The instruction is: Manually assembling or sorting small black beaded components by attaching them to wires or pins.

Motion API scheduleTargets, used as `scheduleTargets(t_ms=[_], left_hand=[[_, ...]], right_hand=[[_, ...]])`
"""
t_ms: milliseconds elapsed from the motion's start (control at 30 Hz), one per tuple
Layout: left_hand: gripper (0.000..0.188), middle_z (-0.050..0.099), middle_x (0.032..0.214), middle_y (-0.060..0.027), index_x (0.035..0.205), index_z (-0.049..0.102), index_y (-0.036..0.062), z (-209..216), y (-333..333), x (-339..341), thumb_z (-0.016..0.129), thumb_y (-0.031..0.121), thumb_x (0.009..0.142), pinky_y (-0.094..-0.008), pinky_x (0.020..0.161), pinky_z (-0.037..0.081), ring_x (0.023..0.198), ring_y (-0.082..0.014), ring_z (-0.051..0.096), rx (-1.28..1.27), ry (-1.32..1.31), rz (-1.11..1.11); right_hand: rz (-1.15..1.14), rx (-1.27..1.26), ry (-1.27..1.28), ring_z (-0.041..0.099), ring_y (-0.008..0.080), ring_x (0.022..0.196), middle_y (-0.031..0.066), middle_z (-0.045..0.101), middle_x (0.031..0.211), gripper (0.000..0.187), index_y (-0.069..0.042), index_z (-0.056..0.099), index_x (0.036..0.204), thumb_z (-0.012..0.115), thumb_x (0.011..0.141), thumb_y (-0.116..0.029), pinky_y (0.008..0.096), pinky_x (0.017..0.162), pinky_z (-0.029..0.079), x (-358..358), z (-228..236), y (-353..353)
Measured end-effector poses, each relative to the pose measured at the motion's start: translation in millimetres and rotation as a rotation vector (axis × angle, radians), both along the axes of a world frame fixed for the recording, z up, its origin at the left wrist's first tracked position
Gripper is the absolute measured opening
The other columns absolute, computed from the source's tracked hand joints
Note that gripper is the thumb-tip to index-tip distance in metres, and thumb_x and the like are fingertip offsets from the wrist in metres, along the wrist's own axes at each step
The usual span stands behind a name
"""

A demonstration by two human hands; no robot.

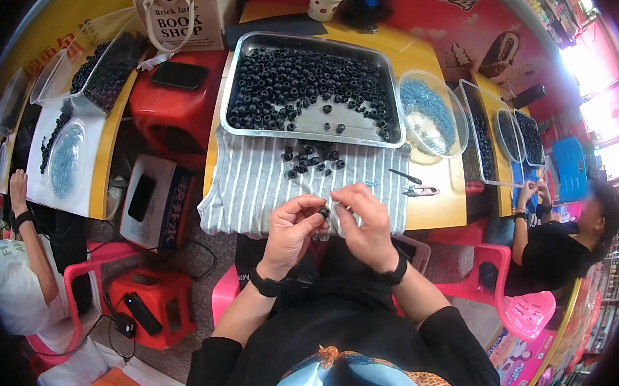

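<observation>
My left hand (pixel 288 232) pinches a small round black piece (pixel 323 211) with a hole in it between thumb and fingertips. Close beside it, my right hand (pixel 366 226) has its thumb and fingers curled together; whatever they hold is too small to make out. Both hands are over the near edge of a grey-and-white striped cloth (pixel 241 187). Several loose black pieces (pixel 312 158) lie on the cloth beyond my hands. Behind them stands a metal tray (pixel 349 141) heaped with the same black pieces.
Right of the tray, a clear plastic bowl (pixel 457 143) holds tiny light-blue pieces. A slim black tool (pixel 404 176) and small snips (pixel 421 191) lie at the cloth's right. Co-workers sit left and right at tables with similar containers. A red stool (pixel 174 105) carries a phone (pixel 181 75).
</observation>
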State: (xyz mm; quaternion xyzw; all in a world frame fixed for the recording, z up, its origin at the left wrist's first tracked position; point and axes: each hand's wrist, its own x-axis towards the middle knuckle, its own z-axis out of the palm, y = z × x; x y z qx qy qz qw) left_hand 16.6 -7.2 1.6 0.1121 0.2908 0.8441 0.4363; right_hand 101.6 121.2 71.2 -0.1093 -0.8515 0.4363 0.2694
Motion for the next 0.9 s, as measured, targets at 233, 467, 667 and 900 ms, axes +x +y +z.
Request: scheduleTargets(t_ms=[233,467,667,900], left_hand=[[0.022,0.065,0.098,-0.0064,0.111,0.060,-0.0003,-1,-1,-5,0.063,0.004,0.090,-0.0266,0.071,0.052,0.083,-0.0145,0.064,0.049,-0.109,-0.047],[0.021,0.064,0.097,-0.0063,0.111,0.060,0.0002,-1,-1,-5,0.062,0.005,0.091,-0.0268,0.073,0.052,0.084,-0.0147,0.063,0.046,-0.108,-0.040],[0.020,0.064,0.097,-0.0058,0.110,0.060,0.0012,3,-1,-6,0.062,0.005,0.091,-0.0269,0.073,0.051,0.084,-0.0146,0.063,0.028,-0.095,-0.039],[0.017,0.062,0.104,-0.0071,0.109,0.059,0.0016,-2,1,-7,0.060,0.006,0.092,-0.0276,0.072,0.051,0.087,-0.0154,0.063,0.059,-0.043,-0.041]], right_hand=[[-0.064,0.434,-0.319,0.061,0.0374,0.071,0.0151,0.059,0.079,0.007,-0.004,0.063,0.087,0.060,0.081,-0.007,0.0458,0.060,0.047,-39,-8,38],[-0.027,0.425,-0.329,0.058,0.0410,0.071,0.0175,0.056,0.080,0.008,-0.003,0.056,0.082,0.061,0.080,-0.008,0.0487,0.061,0.047,-42,-13,37],[0.024,0.386,-0.350,0.057,0.0416,0.073,0.0182,0.054,0.083,0.012,-0.002,0.054,0.082,0.064,0.077,-0.006,0.0484,0.062,0.046,-27,-15,38],[0.046,0.358,-0.360,0.057,0.0417,0.076,0.0177,0.053,0.083,0.013,-0.003,0.054,0.083,0.065,0.076,-0.006,0.0494,0.065,0.046,-30,-13,43]])
